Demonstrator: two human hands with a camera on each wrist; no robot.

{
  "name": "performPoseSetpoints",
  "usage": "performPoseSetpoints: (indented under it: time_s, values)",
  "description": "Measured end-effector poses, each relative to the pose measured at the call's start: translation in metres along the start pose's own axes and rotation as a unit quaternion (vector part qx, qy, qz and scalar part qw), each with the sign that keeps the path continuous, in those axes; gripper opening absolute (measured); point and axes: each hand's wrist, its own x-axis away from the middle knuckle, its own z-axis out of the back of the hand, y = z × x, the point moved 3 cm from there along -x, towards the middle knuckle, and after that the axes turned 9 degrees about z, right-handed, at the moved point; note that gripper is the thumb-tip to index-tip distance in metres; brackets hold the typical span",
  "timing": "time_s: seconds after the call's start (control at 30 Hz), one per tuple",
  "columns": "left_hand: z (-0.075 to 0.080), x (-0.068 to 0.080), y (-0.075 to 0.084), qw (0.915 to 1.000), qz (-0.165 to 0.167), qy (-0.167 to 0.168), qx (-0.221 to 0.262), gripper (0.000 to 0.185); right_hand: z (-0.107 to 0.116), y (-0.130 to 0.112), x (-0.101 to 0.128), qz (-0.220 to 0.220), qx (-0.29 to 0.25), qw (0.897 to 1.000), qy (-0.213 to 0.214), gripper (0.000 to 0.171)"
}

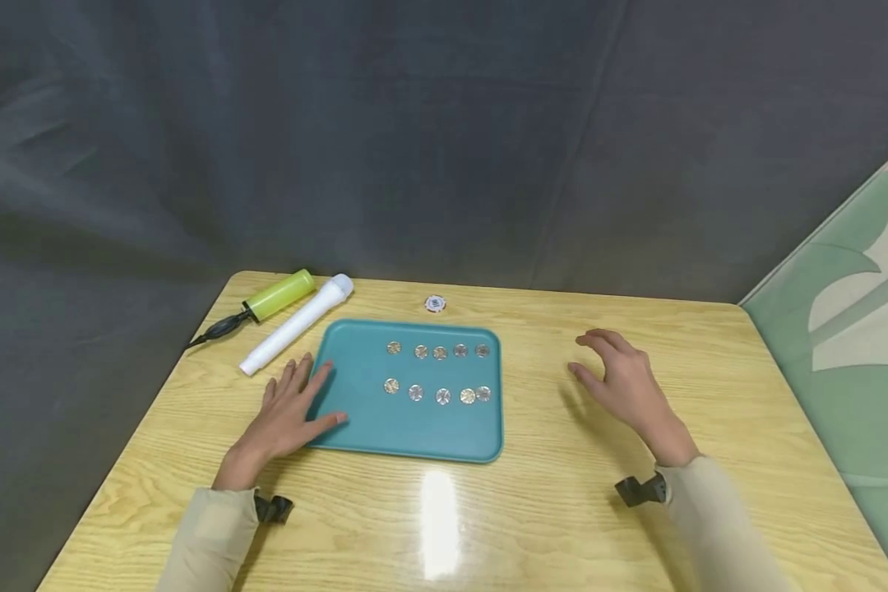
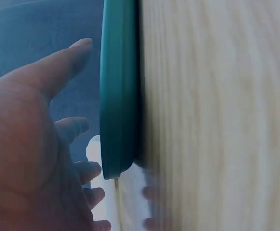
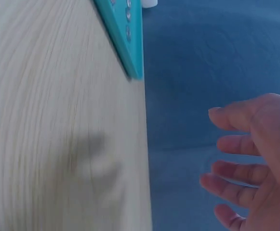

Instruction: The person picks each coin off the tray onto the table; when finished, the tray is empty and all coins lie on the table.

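A teal tray lies on the table, bearing two rows of several small round coin-like discs, some golden and some silvery. My left hand, fingers spread, is at the tray's left edge with nothing in its grasp. The left wrist view shows the thumb and fingers beside the tray's rim; whether they touch it I cannot tell. Off the tray's right side, my right hand hovers above the table, fingers loosely bent and holding nothing. In the right wrist view the tray's corner is apart from that hand.
Behind the tray lies a white-and-dark poker chip. A white baton-like stick and a yellow-green hand pump with a black nozzle lie at the back left. A dark curtain hangs behind the wooden table.
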Motion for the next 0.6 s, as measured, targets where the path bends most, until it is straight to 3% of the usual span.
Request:
performPoseSetpoints:
  time_s: [0.3,0.6]
  values:
    - [-0.006,-0.007,-0.012,0.9994,-0.010,-0.024,0.025,0.087,-0.033,-0.005,-0.022,-0.069,-0.091,0.992,-0.059,0.034]
    - [-0.009,-0.008,-0.016,0.9995,-0.021,-0.003,0.025,0.080,-0.066,-0.010,-0.040,-0.097,-0.144,0.982,-0.076,0.033]
